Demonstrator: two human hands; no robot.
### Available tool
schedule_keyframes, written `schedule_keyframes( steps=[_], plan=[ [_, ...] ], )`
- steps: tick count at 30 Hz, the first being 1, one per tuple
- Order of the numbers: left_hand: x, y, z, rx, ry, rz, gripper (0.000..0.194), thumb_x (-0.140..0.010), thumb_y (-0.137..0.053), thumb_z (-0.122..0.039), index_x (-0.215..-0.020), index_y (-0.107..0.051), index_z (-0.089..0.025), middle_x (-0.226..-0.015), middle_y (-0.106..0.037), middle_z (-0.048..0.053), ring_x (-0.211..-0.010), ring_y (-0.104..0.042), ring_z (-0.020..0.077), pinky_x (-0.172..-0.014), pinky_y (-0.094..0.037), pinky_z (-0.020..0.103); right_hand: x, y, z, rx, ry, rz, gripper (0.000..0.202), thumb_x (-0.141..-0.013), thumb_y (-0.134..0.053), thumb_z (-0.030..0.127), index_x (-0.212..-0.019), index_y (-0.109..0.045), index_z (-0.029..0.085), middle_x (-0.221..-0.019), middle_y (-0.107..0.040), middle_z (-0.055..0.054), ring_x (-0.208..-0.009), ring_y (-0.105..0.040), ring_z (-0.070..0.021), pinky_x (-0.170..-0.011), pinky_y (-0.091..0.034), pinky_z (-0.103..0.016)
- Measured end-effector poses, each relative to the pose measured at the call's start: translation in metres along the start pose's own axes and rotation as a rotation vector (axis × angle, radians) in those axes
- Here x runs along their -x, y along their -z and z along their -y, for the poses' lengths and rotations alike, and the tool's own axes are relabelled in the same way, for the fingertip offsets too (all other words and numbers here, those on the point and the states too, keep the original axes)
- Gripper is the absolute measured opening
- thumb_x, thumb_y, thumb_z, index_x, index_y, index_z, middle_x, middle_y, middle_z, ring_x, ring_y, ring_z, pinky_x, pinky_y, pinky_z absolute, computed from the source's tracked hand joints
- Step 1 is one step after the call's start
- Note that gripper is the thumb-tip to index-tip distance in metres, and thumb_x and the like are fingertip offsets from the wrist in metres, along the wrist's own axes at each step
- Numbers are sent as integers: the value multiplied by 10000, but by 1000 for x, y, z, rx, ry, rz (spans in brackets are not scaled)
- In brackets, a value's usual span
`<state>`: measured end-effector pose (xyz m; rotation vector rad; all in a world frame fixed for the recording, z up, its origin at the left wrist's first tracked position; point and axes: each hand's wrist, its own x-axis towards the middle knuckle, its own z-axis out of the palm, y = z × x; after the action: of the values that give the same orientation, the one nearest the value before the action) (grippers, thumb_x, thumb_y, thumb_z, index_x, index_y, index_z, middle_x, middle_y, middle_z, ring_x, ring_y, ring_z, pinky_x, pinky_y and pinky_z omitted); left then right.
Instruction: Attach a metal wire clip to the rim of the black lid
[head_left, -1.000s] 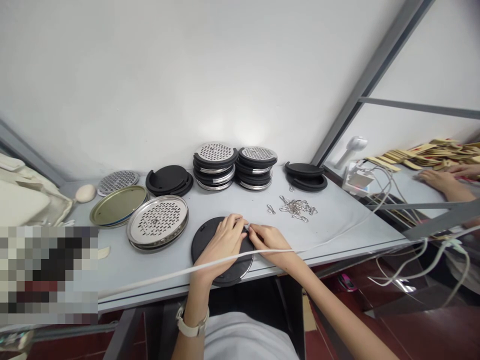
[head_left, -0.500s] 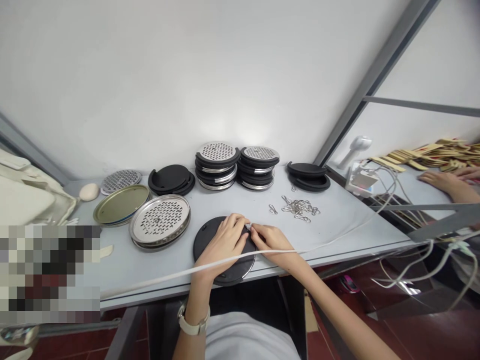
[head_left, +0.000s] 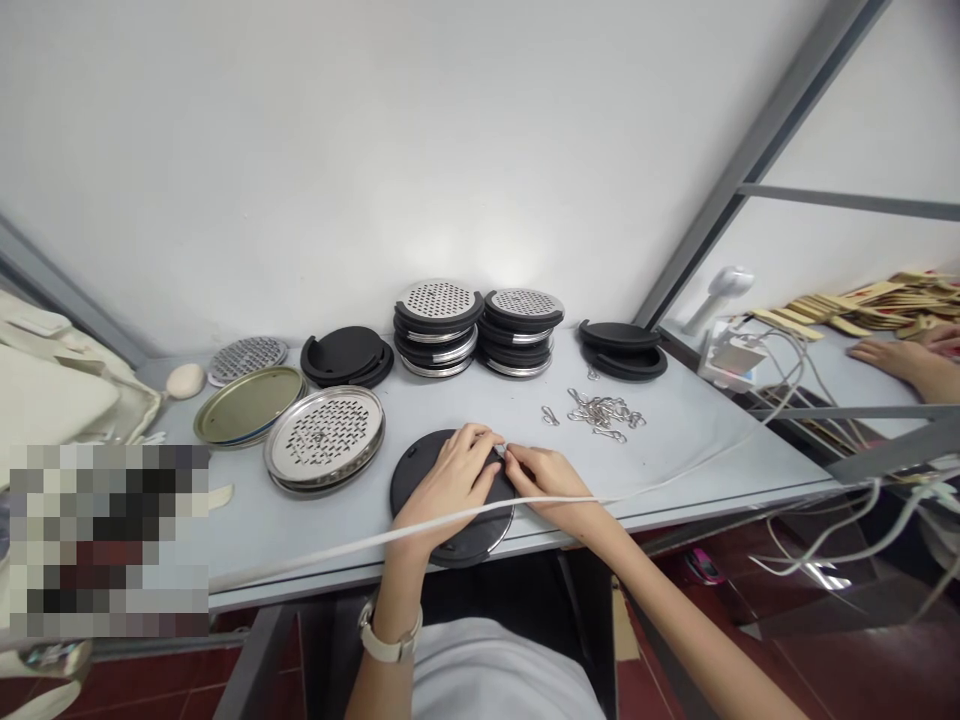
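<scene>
A round black disc [head_left: 411, 470] with a shiny metal rim lies at the front edge of the table. My left hand [head_left: 454, 485] rests over it, fingers bent and pressing on its top, thumb near the right rim. My right hand [head_left: 546, 478] is at the disc's right edge, thumb and index finger pinched on a small silvery metal piece [head_left: 500, 452], probably a clip; the fingers partly cover it. A loose pile of metal snap hooks [head_left: 602, 411] lies beyond my right hand, with a single hook [head_left: 550, 416] apart from it.
Two stacks of black-rimmed perforated discs [head_left: 440, 300] [head_left: 524, 303] stand by the wall. Grater-like metal discs [head_left: 324, 435], a gold lid [head_left: 247, 405] and black covers [head_left: 341, 355] [head_left: 622, 350] surround the work spot. A white cable [head_left: 337, 552] crosses in front. Another person's hand [head_left: 892, 365] is far right.
The view has shifted slightly. Both hands stay at the disc's right edge; the right fingertips have moved very little around the small metal piece.
</scene>
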<state>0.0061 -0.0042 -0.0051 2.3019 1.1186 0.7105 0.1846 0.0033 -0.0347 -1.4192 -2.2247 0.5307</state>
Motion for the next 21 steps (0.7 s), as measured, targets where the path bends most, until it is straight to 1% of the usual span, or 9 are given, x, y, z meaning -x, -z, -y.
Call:
schedule_keyframes(
  steps=[7, 12, 17, 21],
  plan=[
    [0, 1, -2, 2, -1, -6, 259, -926, -360, -182, -1162, -453, -230, -1148, -481, 62, -1126, -451, 192, -1012, -379, 388, 0, 1, 1, 18, -5, 3, 284, -942, -354, 287, -734, -518, 184, -659, -588, -13, -562, -507, -118, -568, -335, -215],
    [-1, 2, -3, 4, 8, -7, 191, -926, -360, -187, -1088, -458, -213, -1105, -505, 58, -1105, -463, 187, -995, -389, 373, 0, 1, 1, 40, -8, 10, 294, -940, -356, 296, -718, -513, 184, -642, -584, -12, -544, -492, -116, -557, -329, -213],
    [0, 0, 0, -12, -27, 10, 292, -930, -349, -172, -1194, -454, -241, -1231, -474, 55, -1210, -400, 186, -1048, -344, 388, 0, 1, 1, -6, 3, 12, 278, -945, -348, 289, -833, -576, 174, -757, -651, -44, -627, -566, -137, -614, -374, -221],
    [0, -1, 0, -16, -22, 10, 296, -932, -348, -178, -1190, -476, -245, -1223, -475, 60, -1206, -408, 190, -1046, -351, 396, 1, 2, 1, -27, 7, 21, 285, -949, -342, 293, -914, -599, 175, -820, -676, -58, -674, -597, -151, -647, -396, -228]
  ],
)
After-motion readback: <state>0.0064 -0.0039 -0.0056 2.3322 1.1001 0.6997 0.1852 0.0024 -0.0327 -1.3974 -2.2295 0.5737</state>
